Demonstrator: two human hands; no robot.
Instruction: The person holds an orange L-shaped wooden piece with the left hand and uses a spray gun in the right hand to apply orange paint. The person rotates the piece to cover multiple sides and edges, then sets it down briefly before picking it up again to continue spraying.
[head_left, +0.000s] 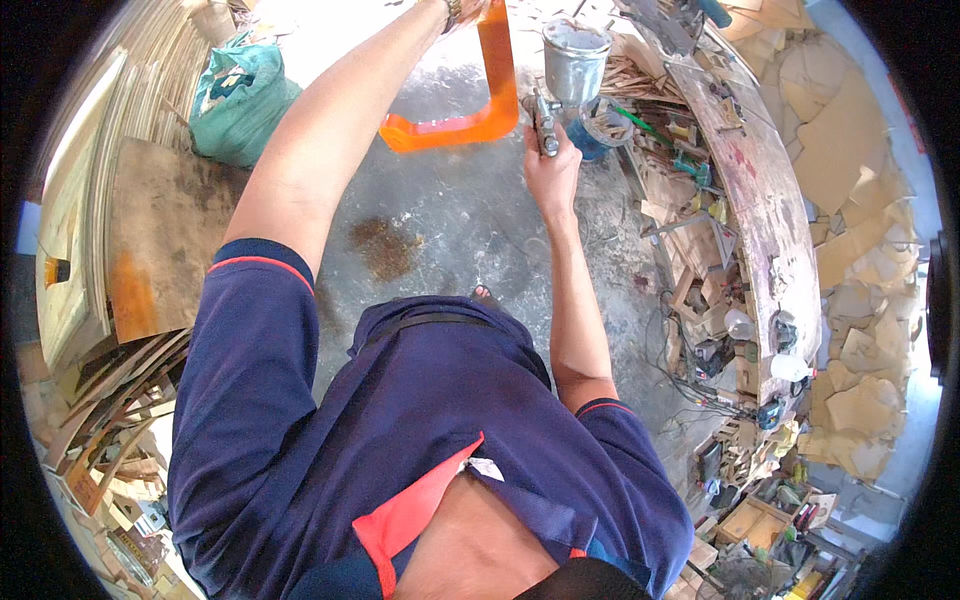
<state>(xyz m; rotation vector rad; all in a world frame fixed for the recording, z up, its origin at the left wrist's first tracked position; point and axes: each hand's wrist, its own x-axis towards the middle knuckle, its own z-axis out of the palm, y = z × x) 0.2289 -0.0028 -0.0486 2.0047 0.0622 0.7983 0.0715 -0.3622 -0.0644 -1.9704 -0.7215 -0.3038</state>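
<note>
My left hand (482, 10) is at the top edge, mostly cut off, with a band on the wrist. It grips the upper end of a bent, bright orange frame (497, 70), which hangs above the floor with its lower arm pointing left. Wet-looking glossy paint covers the frame. My right hand (553, 172) is closed around the grip of a metal spray gun (543, 125). A silver paint cup (577, 62) tops the gun, just right of the orange frame and apart from it.
A blue bucket (598, 130) with scraps stands behind the gun. On the right, a long stained workbench board (765, 200) runs beside heaped wood offcuts and tools (700, 290). At left are a green sack (240, 110), a brown panel (165, 220) and stacked sheets (75, 200).
</note>
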